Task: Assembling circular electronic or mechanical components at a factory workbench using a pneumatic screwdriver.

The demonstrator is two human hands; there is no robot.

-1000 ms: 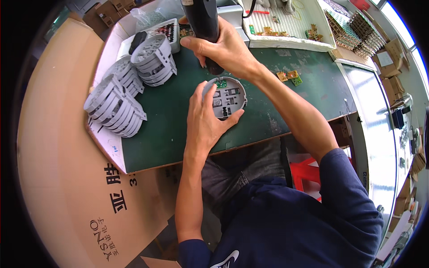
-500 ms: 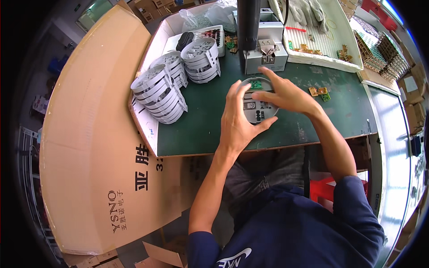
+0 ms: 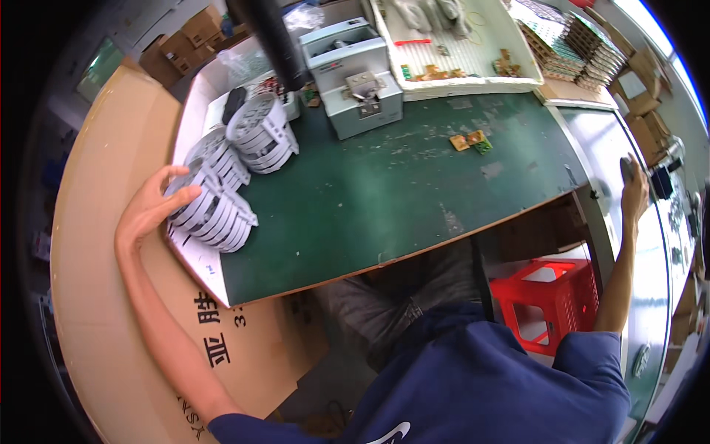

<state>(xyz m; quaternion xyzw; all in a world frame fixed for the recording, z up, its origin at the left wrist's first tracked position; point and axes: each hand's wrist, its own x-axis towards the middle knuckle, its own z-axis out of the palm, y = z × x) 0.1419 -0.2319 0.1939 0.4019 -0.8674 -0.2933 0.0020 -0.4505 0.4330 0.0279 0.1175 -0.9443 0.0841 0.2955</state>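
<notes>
Looks like smooth, matt grey plastic in the stacked housings. Painted-looking, smooth green on the surface, scuffed rough in patches. Shiny bare metal on the bracket. Ribbed white finish in the tray, matt cloth in the gloves. Glossy red plastic in the stool, matt cardboard in the sheet.

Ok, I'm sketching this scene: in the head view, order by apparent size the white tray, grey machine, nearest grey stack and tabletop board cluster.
1. White tray (cropped)
2. Grey machine
3. Grey stack
4. Board cluster
</notes>
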